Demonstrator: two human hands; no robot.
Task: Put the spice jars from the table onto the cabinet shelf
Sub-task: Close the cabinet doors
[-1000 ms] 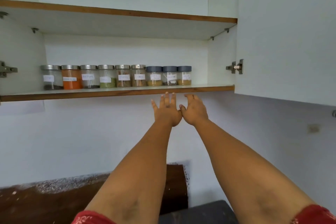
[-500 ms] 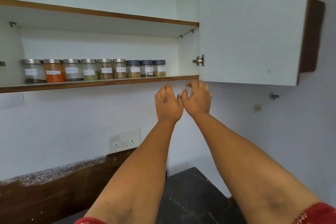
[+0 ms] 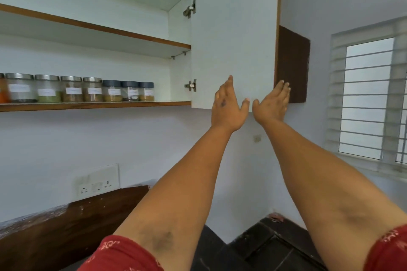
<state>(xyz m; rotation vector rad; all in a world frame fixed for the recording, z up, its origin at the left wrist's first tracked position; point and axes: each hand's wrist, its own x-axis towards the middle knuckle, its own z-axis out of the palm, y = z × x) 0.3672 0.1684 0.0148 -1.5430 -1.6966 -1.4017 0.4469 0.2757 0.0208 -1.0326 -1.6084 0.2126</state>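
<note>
Nearest, 2 red sleeves (image 3: 123, 253) are showing at the bottom edge, with both bare forearms reaching up and away. Below them a dark countertop (image 3: 253, 246) is lying in the corner, and a wooden board (image 3: 66, 226) is leaning along the wall under a white socket plate (image 3: 98, 180). Further up, the left hand (image 3: 228, 106) is rising with fingers straight and released, holding nothing, in front of the lower edge of the open cabinet door (image 3: 233, 39). The right hand (image 3: 272, 102) is sitting just beside it, palm turned up, fingers straight and released, fingertips overlapping the door's outer edge; contact cannot be told. Farthest, the spice jars (image 3: 92, 90) are standing upright in 1 row on the cabinet shelf (image 3: 94, 105), each touching or nearly touching its neighbour: 4 with silver lids, then 3 with dark lids, plus an orange one cut by the left edge. A window (image 3: 370, 99) with horizontal bars is glowing at right.
</note>
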